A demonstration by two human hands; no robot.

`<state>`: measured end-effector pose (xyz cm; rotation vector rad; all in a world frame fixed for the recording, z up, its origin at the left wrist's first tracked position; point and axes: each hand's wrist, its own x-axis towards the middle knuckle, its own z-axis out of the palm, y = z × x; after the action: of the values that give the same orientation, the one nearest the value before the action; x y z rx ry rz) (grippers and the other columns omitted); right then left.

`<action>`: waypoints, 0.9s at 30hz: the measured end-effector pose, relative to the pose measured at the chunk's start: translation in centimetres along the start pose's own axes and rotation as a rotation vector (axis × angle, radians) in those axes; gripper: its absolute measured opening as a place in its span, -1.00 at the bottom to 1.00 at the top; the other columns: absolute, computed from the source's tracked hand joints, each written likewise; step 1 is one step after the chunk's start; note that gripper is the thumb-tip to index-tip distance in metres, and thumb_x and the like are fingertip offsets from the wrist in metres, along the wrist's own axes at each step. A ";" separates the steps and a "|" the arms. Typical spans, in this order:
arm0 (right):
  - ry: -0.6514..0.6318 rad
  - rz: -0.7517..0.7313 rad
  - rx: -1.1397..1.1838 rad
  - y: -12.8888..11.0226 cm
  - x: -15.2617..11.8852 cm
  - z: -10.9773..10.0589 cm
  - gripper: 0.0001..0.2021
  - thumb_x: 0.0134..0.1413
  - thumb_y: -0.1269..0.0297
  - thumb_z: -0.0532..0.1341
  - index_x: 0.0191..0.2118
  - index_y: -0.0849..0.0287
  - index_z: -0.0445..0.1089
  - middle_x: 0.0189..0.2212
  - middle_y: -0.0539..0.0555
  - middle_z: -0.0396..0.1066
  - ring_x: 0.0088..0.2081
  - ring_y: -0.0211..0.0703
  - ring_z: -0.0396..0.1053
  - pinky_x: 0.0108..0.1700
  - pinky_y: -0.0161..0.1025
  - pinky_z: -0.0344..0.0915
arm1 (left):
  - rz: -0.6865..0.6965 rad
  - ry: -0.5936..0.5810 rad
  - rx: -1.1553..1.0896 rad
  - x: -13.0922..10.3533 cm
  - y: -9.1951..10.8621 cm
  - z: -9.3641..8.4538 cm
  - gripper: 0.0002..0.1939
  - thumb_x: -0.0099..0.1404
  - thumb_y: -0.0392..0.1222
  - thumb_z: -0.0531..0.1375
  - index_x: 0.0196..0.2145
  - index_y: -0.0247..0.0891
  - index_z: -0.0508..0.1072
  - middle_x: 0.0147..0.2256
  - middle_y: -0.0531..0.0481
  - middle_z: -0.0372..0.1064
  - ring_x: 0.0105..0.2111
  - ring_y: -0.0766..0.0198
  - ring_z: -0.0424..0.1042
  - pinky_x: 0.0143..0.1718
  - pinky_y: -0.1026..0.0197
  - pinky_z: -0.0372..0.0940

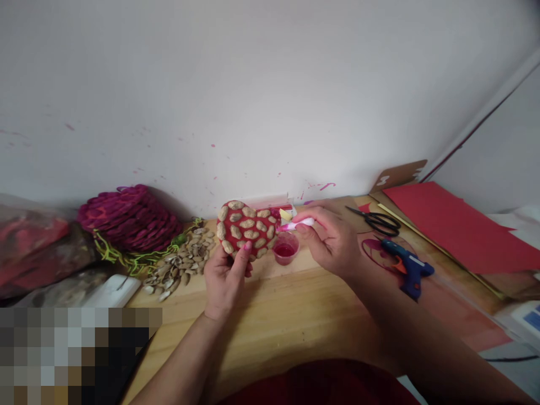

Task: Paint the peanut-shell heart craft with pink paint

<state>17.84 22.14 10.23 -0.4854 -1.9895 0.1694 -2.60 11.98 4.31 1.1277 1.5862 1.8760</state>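
A red heart-shaped piece (242,225) covered with peanut shells is held up in my left hand (225,278), the thumb pressed on its front and the fingers behind. My right hand (331,239) pinches a white-handled paintbrush (301,224), its pink-stained tip at the right edge of the heart. Shells at that edge are coloured magenta. Just below the brush stands a small clear cup (287,249) with magenta paint. Left of the heart, a pile of loose peanut shells (185,261) lies on the wooden table (270,320).
A purple piece of overlapping shells (130,219) leans against the wall, beside yellow-green strands (126,264). Plastic bags (37,253) and a white box (116,289) sit at left. On the right lie black scissors (377,220), a blue glue gun (407,267) and red sheets (459,225).
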 end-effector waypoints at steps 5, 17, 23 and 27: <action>0.052 0.004 -0.028 0.2 0.1 -0.2 -0.92 0.37 0.35 0.26 -0.10 0.05 0.49 -0.24 0.04 0.62 -0.12 -0.05 0.52 -0.04 -0.06 0.43 | -0.002 -0.013 -0.006 0.0 0.1 0.0 -0.68 0.29 -0.03 0.40 -0.47 -0.23 0.44 -0.65 0.10 0.39 -0.70 0.37 0.32 -0.67 0.35 0.26; 0.012 -0.004 -0.019 -0.1 0.3 -0.4 -0.92 0.36 0.36 0.26 -0.16 0.04 0.51 -0.27 0.02 0.63 -0.15 -0.05 0.54 -0.05 -0.05 0.42 | -0.053 0.007 -0.036 0.0 0.1 0.1 -0.68 0.25 -0.02 0.42 -0.46 -0.24 0.45 -0.64 0.10 0.39 -0.70 0.37 0.32 -0.68 0.33 0.26; 0.002 0.005 0.004 0.0 0.1 -0.1 -0.93 0.37 0.33 0.26 -0.14 0.04 0.50 -0.26 0.02 0.64 -0.12 -0.05 0.53 -0.03 -0.05 0.42 | -0.069 0.019 -0.057 0.2 0.2 0.0 -0.69 0.25 -0.03 0.42 -0.47 -0.24 0.45 -0.64 0.10 0.39 -0.70 0.37 0.32 -0.67 0.33 0.27; 0.008 0.021 -0.008 0.2 0.1 -0.2 -0.93 0.38 0.32 0.26 -0.12 0.04 0.51 -0.24 0.03 0.64 -0.13 -0.05 0.54 -0.05 -0.04 0.40 | -0.068 0.023 -0.073 0.2 0.1 0.0 -0.68 0.24 -0.03 0.43 -0.48 -0.23 0.44 -0.65 0.10 0.37 -0.70 0.37 0.31 -0.68 0.33 0.26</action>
<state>18.00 22.33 10.36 -0.5119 -1.9790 0.1722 -2.68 12.11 4.49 1.0124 1.5362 1.8923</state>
